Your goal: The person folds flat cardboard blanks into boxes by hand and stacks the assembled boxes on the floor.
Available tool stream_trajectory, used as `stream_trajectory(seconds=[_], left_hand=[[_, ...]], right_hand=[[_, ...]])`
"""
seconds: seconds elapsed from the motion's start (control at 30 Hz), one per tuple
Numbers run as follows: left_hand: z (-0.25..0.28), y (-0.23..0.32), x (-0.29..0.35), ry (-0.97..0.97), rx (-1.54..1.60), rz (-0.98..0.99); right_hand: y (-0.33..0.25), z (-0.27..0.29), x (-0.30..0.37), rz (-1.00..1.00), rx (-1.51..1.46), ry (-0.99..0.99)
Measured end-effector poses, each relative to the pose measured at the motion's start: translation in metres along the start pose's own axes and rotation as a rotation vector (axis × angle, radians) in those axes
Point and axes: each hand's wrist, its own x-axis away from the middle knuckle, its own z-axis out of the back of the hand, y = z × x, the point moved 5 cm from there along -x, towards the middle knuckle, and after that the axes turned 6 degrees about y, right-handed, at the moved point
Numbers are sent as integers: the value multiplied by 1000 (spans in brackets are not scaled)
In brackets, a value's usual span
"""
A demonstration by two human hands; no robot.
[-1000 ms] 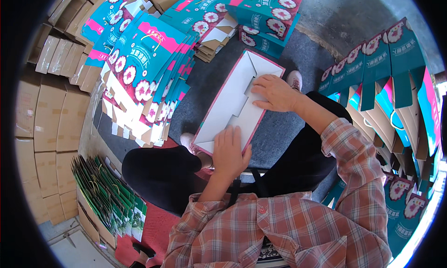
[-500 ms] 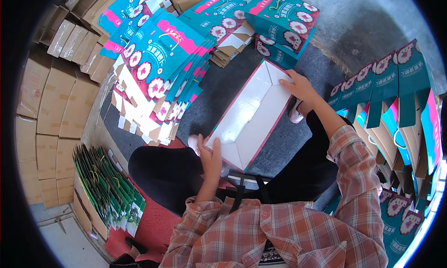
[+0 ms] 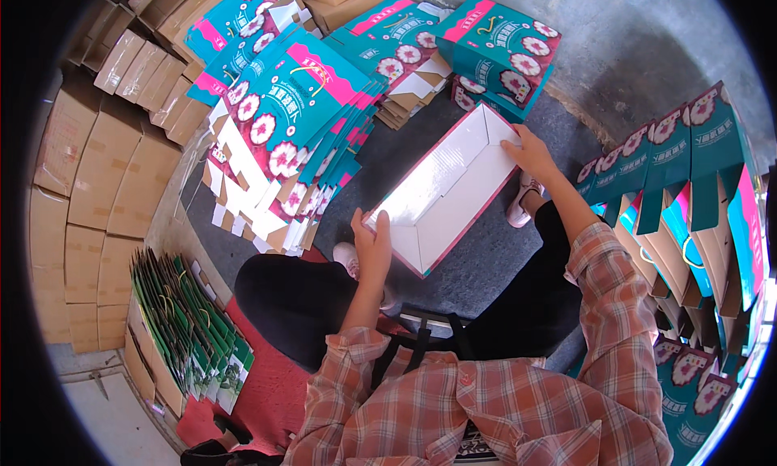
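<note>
In front of you, between your knees and above the dark floor [image 3: 348, 195], is a long carton [image 3: 465, 171], slanting from near left to far right. Its pale upper face shows folded flaps meeting in a stepped seam, within narrow pink edges. It should handle as light and fairly stiff; the bright glare suggests a smooth face that could slide under dry fingers, and the flaps might give if pressed. The firmest hold is probably at the folded corners.

Your left hand [image 3: 374, 252] has the left corner, thumb along the edge, fingers outside, pinching the wall between them. Your right hand [image 3: 532, 154] clasps the right corner, thumb over the rim; its other fingers are mostly hidden, so their exact grip is hard to tell. Both forearms reach forward, the right one extended farther and angled inward.
</note>
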Motion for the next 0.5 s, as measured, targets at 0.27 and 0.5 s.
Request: stream_trajectory(seconds=[0.27,0.5], left_hand=[[25,84,19,140,-362,-498],[134,195,17,19,-227,-554]], right_hand=[[-5,-12,-2,-12,294,132],[-5,-2,-3,41,369,130]])
